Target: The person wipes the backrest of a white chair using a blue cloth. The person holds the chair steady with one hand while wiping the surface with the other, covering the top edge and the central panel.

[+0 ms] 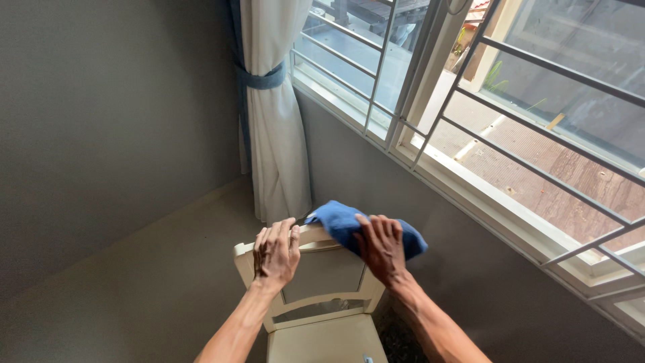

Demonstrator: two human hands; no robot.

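A cream wooden chair (322,275) stands below me with its backrest toward the wall under the window. My left hand (275,252) rests flat on the left end of the backrest's top rail, fingers together. My right hand (380,247) presses a blue cloth (339,222) onto the right end of the same rail. The cloth is bunched and sticks out on both sides of my fingers. Part of the seat shows at the bottom edge.
A white curtain (274,121) tied with a blue band hangs in the corner to the left of the chair. A barred window (484,101) with a pale sill runs along the grey wall. Beige floor (134,282) lies to the left.
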